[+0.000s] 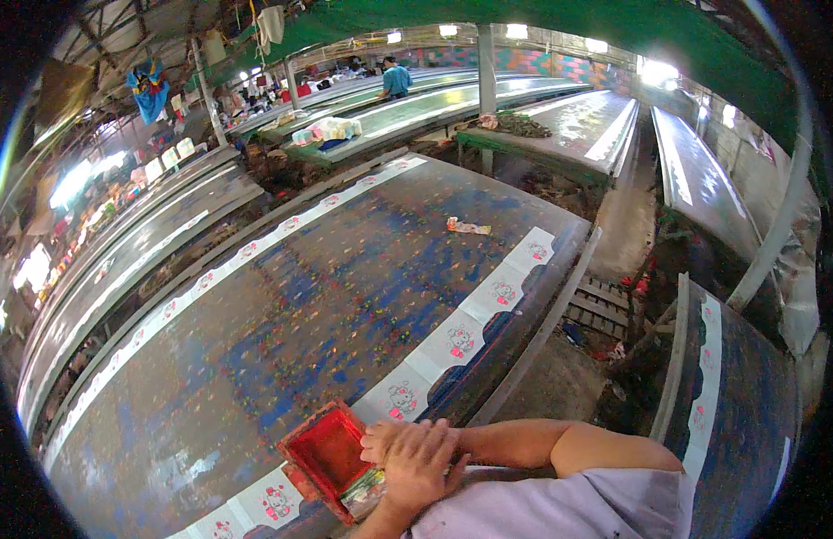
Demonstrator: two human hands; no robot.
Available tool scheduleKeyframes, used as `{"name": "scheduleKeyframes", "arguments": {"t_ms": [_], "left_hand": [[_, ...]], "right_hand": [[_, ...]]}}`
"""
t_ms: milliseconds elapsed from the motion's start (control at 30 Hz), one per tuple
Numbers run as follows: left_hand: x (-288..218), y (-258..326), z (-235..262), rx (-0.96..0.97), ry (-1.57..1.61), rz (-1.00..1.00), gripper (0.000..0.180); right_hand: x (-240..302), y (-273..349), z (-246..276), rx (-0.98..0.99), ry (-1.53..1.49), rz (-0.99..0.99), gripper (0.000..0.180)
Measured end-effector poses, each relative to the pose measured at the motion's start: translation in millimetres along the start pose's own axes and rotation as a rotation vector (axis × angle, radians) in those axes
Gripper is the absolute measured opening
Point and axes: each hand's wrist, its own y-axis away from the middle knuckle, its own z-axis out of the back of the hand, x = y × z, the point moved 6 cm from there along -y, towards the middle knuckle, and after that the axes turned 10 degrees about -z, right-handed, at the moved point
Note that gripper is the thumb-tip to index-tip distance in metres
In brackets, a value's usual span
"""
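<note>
1. I judge the step in hand to be working the red box (331,454) over the near white strip (461,330), whose exposed stretches carry pink-and-black figures on either side of the box. It looks like a printing step, though the box hides whatever is beneath it.

2. To my eye, the next move calls for both arms to act together and the box to stay square to the strip; a sideways slip could smear a figure.

3. The left grip (421,460) lies across the right grip (379,442), its fingers fairly straight and slightly apart. Its palm is hidden, so I cannot tell whether it has hold of anything besides the other hand.

4. I see the right grip bent over the box's right side, mostly covered; I cannot tell how far it is closed or whether it clasps a tool or the rim.

5. The box is at the near edge of the long surface (255,359), across the line of the strip. Its open red hollow lies just left of both hands. I cannot tell whether its underside sits flat or slightly raised.
</note>
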Motion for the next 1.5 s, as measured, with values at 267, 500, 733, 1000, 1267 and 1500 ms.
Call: {"name": "scheduleKeyframes", "arguments": {"t_ms": [267,500,733,1000,1267,1500], "left_hand": [[85.3,116.8,65.9,-0.333,-0.251,0.533,0.025],[114.8,234.6,105.7,-0.721,-0.263,0.920,0.025],[92.7,327.0,94.7,-0.702,-0.166,1.161,0.047],[90.3,320.0,59.4,-0.847,0.271,1.213,0.073],[95.7,298.0,41.1,-0.596,0.070,1.247,0.093],[106.3,298.2,36.0,-0.714,0.093,1.305,0.089]], "right_hand": [[-16.6,31.8,97.9,0.285,-0.868,0.044,0.031],[45.9,69.8,91.3,0.673,-2.112,-0.205,0.041],[31.3,165.8,59.5,0.393,-2.166,-0.764,0.067],[28.1,209.0,29.1,-0.220,-1.890,-1.422,0.035],[17.6,118.4,47.9,-0.016,-0.815,-0.972,0.044],[12.4,88.7,0.8,0.190,-1.326,-1.140,0.057]]}}
